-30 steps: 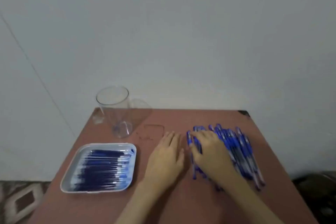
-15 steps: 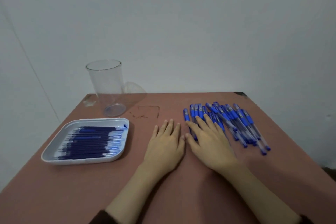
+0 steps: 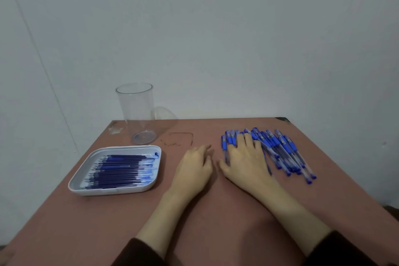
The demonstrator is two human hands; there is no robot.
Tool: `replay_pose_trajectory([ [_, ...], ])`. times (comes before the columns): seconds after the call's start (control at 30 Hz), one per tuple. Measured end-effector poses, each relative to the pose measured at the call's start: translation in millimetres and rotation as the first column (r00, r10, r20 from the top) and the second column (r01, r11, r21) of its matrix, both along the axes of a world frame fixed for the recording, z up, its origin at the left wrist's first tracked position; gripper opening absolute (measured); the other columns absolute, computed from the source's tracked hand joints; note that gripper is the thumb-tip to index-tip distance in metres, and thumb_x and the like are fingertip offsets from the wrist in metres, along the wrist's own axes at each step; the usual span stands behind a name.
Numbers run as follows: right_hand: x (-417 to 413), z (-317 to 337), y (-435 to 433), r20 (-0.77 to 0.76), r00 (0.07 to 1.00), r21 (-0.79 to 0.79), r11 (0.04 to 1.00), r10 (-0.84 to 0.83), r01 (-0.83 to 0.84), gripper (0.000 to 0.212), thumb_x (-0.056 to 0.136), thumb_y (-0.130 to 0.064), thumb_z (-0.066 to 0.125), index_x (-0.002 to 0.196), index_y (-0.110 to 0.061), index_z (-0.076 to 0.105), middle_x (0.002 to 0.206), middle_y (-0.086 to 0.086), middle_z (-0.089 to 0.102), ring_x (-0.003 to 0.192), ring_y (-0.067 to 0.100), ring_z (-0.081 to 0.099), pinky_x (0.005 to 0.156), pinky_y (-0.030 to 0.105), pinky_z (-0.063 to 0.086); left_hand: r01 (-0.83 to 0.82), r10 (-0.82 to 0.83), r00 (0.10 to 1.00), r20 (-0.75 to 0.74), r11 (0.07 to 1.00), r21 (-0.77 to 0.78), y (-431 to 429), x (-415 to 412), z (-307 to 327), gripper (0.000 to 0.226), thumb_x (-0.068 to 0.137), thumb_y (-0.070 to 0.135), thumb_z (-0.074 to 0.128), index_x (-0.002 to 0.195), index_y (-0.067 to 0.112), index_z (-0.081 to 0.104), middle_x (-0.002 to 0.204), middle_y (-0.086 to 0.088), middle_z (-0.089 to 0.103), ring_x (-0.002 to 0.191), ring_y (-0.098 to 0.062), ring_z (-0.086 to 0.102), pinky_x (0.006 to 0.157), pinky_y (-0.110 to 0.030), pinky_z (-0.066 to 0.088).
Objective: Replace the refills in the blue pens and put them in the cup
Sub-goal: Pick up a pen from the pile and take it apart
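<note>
Several blue pens (image 3: 278,151) lie in a loose pile on the right half of the brown table (image 3: 216,211). My right hand (image 3: 246,160) rests flat on the left part of that pile, fingers straight over the pens. My left hand (image 3: 194,165) lies palm down on the bare table just left of it, holding nothing. A white tray (image 3: 151,183) at the left holds several dark blue refills (image 3: 121,170). A clear empty plastic cup (image 3: 138,112) stands upright behind the tray.
A grey wall rises right behind the table's far edge. A dark scribble mark (image 3: 181,139) sits on the tabletop between cup and pens. The table's left and right edges drop off to the floor.
The camera has tilted and shifted. My right hand has slid farther onto the pile of pens. My left hand stays flat beside it.
</note>
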State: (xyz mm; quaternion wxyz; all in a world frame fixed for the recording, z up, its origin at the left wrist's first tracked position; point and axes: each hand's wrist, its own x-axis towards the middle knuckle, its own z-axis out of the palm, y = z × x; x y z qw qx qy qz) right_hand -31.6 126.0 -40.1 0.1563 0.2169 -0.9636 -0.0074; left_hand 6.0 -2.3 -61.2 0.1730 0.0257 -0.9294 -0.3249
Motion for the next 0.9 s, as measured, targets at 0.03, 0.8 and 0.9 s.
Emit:
replay_pose_trajectory([
  [0.03,-1.8,1.2,-2.8,-0.021,1.000,0.014,1.000,-0.002,0.003,0.049,0.092,-0.042,0.042,0.125,-0.007,0.054,0.136,0.015,0.044,0.131,0.033,0.032,0.105,0.045,0.027,-0.016,0.016,1.000,-0.005,0.999,0.047,-0.6,-2.7,2.9,0.042,0.093,0.013,0.044,0.135,0.014,0.048,0.130,-0.008,0.057,0.120,-0.021,0.050,0.100,-0.027,0.035],
  [0.8,-32.9,15.2,9.7,0.038,0.894,-0.614,0.716,0.447,-0.332,0.011,0.095,-0.037,0.053,0.095,-0.029,0.060,0.060,-0.015,0.052,0.057,0.006,0.049,0.052,0.021,0.032,0.194,-0.175,0.980,-0.098,0.700,0.688,-19.6,-21.2,31.2,0.024,0.093,0.012,0.054,0.116,0.015,0.063,0.091,0.008,0.066,0.071,0.008,0.059,0.068,-0.011,0.049],
  [0.9,-31.6,13.5,11.7,-0.022,0.917,-0.556,0.758,0.397,-0.341,0.018,0.095,-0.043,0.051,0.101,-0.034,0.065,0.059,-0.027,0.057,0.056,0.008,0.054,0.053,0.028,0.042,0.203,-0.183,0.978,-0.099,0.731,0.651,-22.9,-19.3,31.4,0.016,0.091,0.013,0.058,0.102,0.013,0.069,0.092,-0.005,0.070,0.077,-0.006,0.063,0.070,-0.021,0.052],
])
